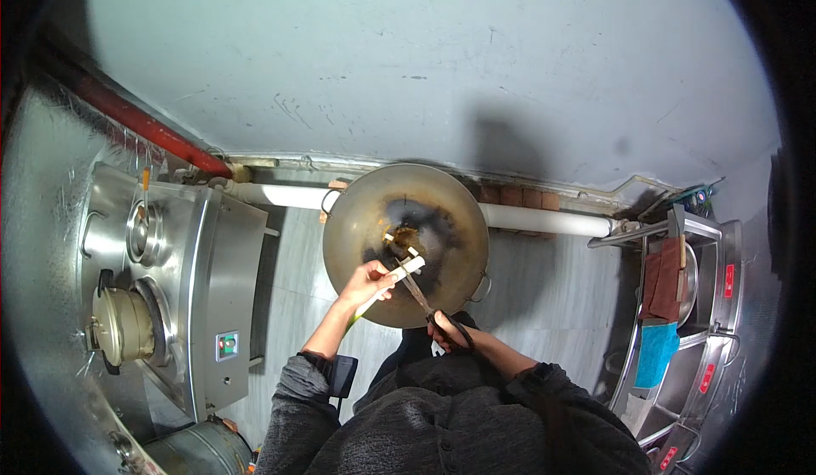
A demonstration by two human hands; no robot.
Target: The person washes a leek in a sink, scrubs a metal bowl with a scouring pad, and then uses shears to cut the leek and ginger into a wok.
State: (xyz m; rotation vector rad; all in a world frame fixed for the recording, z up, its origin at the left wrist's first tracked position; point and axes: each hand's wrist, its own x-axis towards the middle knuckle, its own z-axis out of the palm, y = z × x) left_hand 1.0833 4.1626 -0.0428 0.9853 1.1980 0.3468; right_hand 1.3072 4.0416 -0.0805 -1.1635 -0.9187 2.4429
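In my left hand point(366, 285) is a leek or large scallion point(409, 268), its white end pointing up to the right over the wok and its green part slanting down past my wrist. My right hand point(448, 333) grips the handles of a pair of scissors point(416, 293). The blades reach up to the leek near its white end; whether they touch it I cannot tell. Beneath both hands sits a large wok point(353, 212), stained dark at its centre. A few pale cut pieces point(388, 237) show in or above it, beside a brownish patch at the bottom.
At left stands a steel stove unit point(229, 279) with a lidded pot point(121, 324). A white pipe point(552, 220) runs along the wall behind the wok, near bricks point(518, 196). On the right, a brown cloth point(662, 284) and a blue cloth point(656, 354) hang on a steel rack.
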